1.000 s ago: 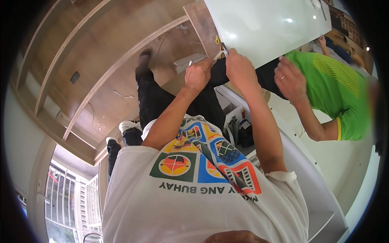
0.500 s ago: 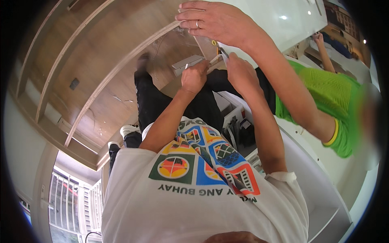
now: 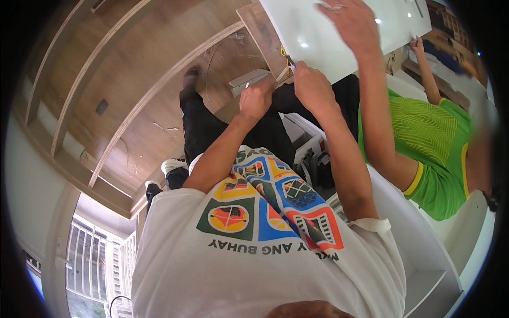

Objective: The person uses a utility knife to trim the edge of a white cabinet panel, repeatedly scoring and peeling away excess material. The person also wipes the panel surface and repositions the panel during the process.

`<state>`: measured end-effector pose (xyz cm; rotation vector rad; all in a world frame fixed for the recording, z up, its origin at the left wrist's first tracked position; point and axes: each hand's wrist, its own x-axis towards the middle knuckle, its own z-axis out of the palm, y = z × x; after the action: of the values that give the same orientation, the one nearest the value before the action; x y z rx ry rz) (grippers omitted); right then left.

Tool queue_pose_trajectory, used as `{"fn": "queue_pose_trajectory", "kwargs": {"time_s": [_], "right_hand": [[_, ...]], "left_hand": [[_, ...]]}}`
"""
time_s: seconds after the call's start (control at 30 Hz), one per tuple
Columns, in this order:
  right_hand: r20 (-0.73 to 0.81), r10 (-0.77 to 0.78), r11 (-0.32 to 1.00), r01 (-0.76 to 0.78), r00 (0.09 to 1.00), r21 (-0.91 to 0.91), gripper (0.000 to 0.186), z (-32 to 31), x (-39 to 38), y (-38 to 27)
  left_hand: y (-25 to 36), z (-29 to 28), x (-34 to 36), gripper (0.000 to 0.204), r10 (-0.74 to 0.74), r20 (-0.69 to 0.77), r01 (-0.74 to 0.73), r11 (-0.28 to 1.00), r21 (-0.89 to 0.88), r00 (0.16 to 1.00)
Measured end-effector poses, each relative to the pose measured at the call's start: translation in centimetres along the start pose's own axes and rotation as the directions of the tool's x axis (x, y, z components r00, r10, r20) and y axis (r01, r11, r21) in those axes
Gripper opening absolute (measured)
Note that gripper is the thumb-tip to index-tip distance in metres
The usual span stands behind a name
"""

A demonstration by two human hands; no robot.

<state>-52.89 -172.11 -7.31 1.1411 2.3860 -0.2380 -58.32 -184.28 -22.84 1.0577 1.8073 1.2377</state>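
My left hand (image 3: pixel 256 99) is closed on a thin pale strip (image 3: pixel 282 74), which runs from its fingers toward the other hand. A short white end (image 3: pixel 247 85) pokes up by its knuckles. Just to the right, my right hand (image 3: pixel 314 87) is closed on a narrow dark tool (image 3: pixel 290 60). Its tip lies close to the strip, but its exact kind is too small to tell. Something small and yellow (image 3: pixel 283 51) shows beyond the tip. Both hands are over my black-trousered legs, beside the near edge of a glossy white panel (image 3: pixel 318 32).
A co-worker in a green shirt (image 3: pixel 424 138) is at the right, one hand (image 3: pixel 352 24) over the panel. Wooden framing (image 3: pixel 159 100) spans the left. A grey bin (image 3: pixel 313 159) with dark items stands by my right arm. A white cabinet (image 3: pixel 419 233) is lower right.
The co-worker's hand has swung right, away from the wooden frame and over the white panel. My own hands have barely shifted.
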Motion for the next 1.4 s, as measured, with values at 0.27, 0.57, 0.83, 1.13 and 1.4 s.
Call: {"fn": "queue_pose_trajectory", "kwargs": {"time_s": [0.27, 0.57, 0.83, 1.13, 1.4], "right_hand": [[-0.013, -0.014, 1.000, 0.014, 1.000, 0.013, 0.010, -1.3, -1.8, 0.3], [-0.032, 0.015, 1.000, -0.014, 0.999, 0.022, 0.017, 1.9, -0.9, 0.6], [-0.014, -0.006, 1.000, 0.006, 1.000, -0.003, 0.015, -0.4, -2.8, 1.2], [0.004, 0.016, 0.999, -0.016, 1.000, -0.032, 0.015, 1.4, -1.0, 1.1], [0.019, 0.028, 0.999, -0.027, 0.999, -0.019, 0.015, 0.2, -2.1, 1.1]], "left_hand": [[0.3, -0.1, 0.1, 0.016, -0.011, -0.013, 0.011, 1.000, -0.006, 1.000], [-0.3, 0.5, -2.2, 0.012, -0.011, 0.023, 0.010, 0.999, 0.045, 1.000], [-0.4, 1.3, -1.7, 0.014, 0.000, 0.008, 0.000, 1.000, 0.001, 1.000], [-2.2, 2.2, -2.1, 0.011, 0.012, 0.070, -0.019, 0.995, 0.101, 0.997], [-1.7, 2.0, -2.0, 0.011, 0.021, 0.032, -0.023, 0.998, 0.050, 0.999]]}}
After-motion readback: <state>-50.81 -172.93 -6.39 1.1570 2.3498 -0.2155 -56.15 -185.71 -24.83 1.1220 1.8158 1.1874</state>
